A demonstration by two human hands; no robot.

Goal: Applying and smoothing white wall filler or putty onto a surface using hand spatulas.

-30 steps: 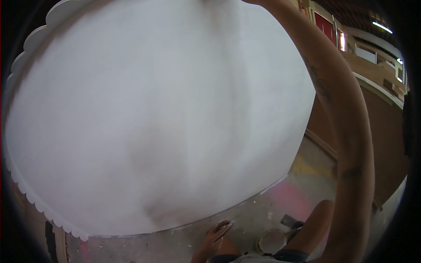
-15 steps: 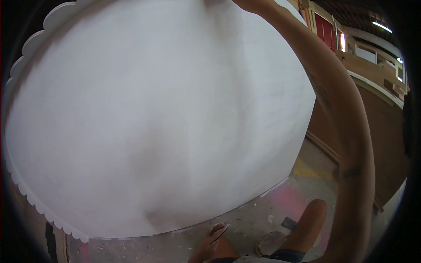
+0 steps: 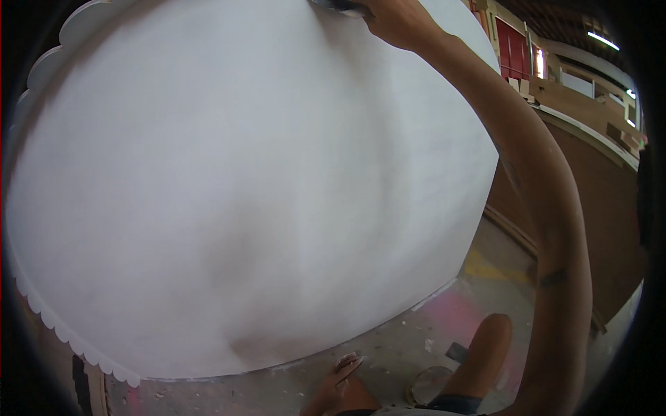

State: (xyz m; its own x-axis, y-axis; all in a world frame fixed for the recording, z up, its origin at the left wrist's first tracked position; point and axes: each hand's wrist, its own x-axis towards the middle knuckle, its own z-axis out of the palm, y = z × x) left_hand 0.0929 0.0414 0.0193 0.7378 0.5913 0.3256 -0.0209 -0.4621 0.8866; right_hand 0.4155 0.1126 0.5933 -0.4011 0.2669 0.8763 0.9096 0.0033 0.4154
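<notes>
Squarely ahead of me, the white panel (image 3: 173, 173) rises above the floor (image 3: 378, 341). High against it, my right hand's (image 3: 397, 22) fingers are clamped on a dark tool (image 3: 341, 7). Low down, my left hand (image 3: 338, 380) sits near a round container (image 3: 427, 383); its grip I cannot tell.

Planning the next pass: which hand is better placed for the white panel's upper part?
Right, most likely: the right hand is raised high over the white panel, holding a dark item. The left hand shows low in view, beyond the panel's bottom edge.
</notes>
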